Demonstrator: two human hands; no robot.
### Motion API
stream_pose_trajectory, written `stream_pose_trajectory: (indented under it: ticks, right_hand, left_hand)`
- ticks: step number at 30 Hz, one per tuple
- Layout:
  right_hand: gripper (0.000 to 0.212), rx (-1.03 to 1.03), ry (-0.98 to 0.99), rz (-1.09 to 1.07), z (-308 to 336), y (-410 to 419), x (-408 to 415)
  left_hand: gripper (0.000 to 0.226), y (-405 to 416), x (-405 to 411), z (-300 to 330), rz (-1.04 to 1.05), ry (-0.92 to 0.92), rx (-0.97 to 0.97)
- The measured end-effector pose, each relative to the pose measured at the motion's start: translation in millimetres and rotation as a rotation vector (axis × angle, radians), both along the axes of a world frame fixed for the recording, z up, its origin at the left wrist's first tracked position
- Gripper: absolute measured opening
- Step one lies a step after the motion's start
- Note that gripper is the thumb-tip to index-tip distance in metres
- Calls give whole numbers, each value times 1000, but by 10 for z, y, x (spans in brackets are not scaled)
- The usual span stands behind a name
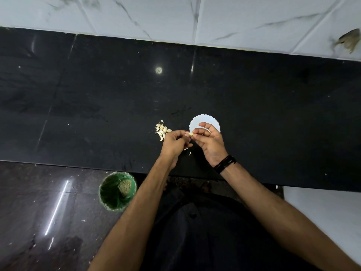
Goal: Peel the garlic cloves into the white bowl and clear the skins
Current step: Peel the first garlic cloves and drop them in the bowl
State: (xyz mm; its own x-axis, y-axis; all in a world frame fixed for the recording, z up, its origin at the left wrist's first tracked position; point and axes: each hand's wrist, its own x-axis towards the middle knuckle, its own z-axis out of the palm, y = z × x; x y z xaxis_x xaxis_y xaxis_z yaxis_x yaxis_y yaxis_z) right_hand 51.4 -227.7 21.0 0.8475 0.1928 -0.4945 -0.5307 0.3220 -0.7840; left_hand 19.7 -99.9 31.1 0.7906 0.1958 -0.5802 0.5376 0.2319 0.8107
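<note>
Black polished stone table (97, 98), wall tiles behind. Green bin (117, 191) on the floor below its edge. White scalloped bowl (203, 122) beside a pile of unpeeled cloves (161, 130). Left hand (173, 143) and right hand (212, 141) both pinch one garlic clove (191, 134) with curled fingers, just before the bowl. Skin scraps (189, 153) underneath.

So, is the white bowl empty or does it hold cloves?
Cannot tell: the right hand hides part of the white bowl; its visible part looks bare.
</note>
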Motion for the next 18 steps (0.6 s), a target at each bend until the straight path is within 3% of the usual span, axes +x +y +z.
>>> stream_pose_trajectory:
  ticks: [4,10,15,18]
  right_hand:
    - [33,-15,-21,-1,8,21,-44]
    - [24,-366,-179,96,6,62,-109]
    - [11,-415,-148,66,-13,131,-120]
    - [14,-444,-140,43,-7,147,-104]
  left_hand:
    - [21,43,-3,-12,-7,3,-24]
    - [15,39,-6,-59,-40,27,289]
    - [14,41,-14,-45,-64,3,459]
    - [14,41,-15,-10,-91,-38,528]
